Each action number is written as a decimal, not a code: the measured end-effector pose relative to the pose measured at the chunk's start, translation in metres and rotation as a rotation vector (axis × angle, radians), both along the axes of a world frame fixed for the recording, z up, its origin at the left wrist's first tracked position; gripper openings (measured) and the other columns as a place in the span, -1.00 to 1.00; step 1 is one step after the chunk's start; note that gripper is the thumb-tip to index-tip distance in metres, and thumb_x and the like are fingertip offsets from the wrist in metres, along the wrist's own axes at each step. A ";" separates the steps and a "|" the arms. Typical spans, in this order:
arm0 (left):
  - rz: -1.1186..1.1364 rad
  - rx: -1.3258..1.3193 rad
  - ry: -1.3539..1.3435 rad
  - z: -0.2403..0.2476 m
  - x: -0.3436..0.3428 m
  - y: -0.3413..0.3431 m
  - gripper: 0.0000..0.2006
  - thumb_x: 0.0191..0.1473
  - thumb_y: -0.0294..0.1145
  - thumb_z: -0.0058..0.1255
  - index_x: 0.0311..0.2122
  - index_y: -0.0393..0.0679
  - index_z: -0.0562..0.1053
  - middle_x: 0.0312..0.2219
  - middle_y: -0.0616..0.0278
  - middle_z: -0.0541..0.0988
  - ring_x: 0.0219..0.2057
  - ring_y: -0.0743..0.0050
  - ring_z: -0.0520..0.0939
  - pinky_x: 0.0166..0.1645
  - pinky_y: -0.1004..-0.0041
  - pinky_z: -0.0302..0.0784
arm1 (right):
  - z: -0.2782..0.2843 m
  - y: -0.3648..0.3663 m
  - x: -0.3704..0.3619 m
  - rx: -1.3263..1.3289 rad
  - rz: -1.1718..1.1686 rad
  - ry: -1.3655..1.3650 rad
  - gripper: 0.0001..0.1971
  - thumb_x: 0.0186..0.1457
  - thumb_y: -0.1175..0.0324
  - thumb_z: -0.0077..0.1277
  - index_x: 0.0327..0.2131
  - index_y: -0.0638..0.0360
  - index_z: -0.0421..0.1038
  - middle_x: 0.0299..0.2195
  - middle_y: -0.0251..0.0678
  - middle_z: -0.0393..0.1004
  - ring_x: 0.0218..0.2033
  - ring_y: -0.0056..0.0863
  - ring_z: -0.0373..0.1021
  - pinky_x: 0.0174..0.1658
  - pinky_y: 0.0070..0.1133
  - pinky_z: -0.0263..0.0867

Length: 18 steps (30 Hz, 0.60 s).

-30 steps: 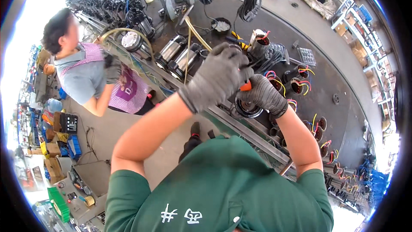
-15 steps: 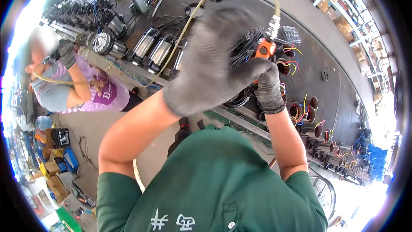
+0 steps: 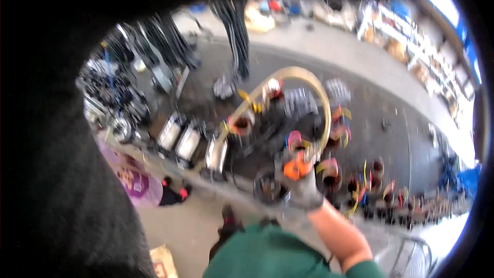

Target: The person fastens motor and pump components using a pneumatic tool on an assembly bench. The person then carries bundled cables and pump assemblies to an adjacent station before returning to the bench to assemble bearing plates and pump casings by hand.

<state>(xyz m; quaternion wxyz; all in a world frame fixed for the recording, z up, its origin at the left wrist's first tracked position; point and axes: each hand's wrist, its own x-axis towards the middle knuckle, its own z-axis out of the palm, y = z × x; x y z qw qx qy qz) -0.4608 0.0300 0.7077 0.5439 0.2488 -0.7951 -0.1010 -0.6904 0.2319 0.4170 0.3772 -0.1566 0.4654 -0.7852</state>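
Observation:
My right hand [image 3: 307, 194], in a grey glove, is closed on an orange air blow gun [image 3: 297, 168] above the bench edge. A metal fitting joins the gun to a translucent yellow air hose [image 3: 325, 104], which arches over the bench. A large dark blurred shape covers the left side and top of the picture; it looks like my gloved left hand [image 3: 110, 216] very near the camera, with its fingers not readable. Just left of the right hand is a dark round motor housing [image 3: 268, 188]. Nearby stand open cylinders with coloured wires [image 3: 330, 176].
Silvery motor cylinders [image 3: 189, 143] lie along the near edge of the dark bench [image 3: 383, 146]. Black cable bundles [image 3: 234, 36] hang at the back. Many wired housings line the right side. A co-worker's patterned clothing [image 3: 135, 180] shows at left. Shelving [image 3: 411, 54] stands far right.
My left hand has left the gun area and risen close to the camera, blocking much of the picture. My right hand, still gripping the air blow gun, appears lower in view. The view has shifted.

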 end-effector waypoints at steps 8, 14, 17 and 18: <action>-0.038 0.011 0.148 0.027 0.018 0.049 -0.51 0.21 -0.40 0.00 0.22 -0.28 0.27 -0.09 0.10 0.53 -0.13 0.28 0.58 0.17 0.29 0.45 | 0.026 0.039 -0.006 -0.061 0.129 -0.244 -0.71 0.19 0.41 0.11 -0.48 -0.08 0.17 -0.55 -0.52 0.18 -0.55 -0.57 0.13 -0.45 -0.49 0.19; -0.026 -0.025 0.281 -0.007 0.024 0.059 -0.48 0.22 -0.39 0.00 0.26 -0.26 0.22 -0.05 0.14 0.51 -0.11 0.34 0.56 0.16 0.32 0.46 | 0.036 0.065 0.007 0.009 0.116 0.037 -0.62 -0.08 0.73 0.28 -0.27 0.07 0.37 -0.41 -0.41 0.42 -0.36 -0.49 0.37 -0.30 -0.47 0.35; -0.048 -0.041 0.401 -0.009 -0.002 0.047 -0.46 0.23 -0.39 -0.01 0.28 -0.25 0.20 -0.03 0.16 0.50 -0.10 0.37 0.56 0.16 0.34 0.46 | -0.041 0.025 -0.029 -0.041 -0.073 0.448 -0.72 0.22 -0.05 0.04 -0.40 -0.17 0.32 -0.57 -0.63 0.24 -0.50 -0.61 0.25 -0.46 -0.52 0.20; -0.121 -0.021 0.423 -0.009 -0.016 0.044 -0.46 0.23 -0.39 -0.01 0.28 -0.25 0.20 -0.02 0.16 0.50 -0.10 0.38 0.55 0.16 0.34 0.46 | -0.045 0.025 -0.027 -0.011 -0.064 0.433 -0.80 0.18 0.07 0.07 -0.34 -0.11 0.34 -0.53 -0.59 0.29 -0.46 -0.60 0.28 -0.40 -0.53 0.24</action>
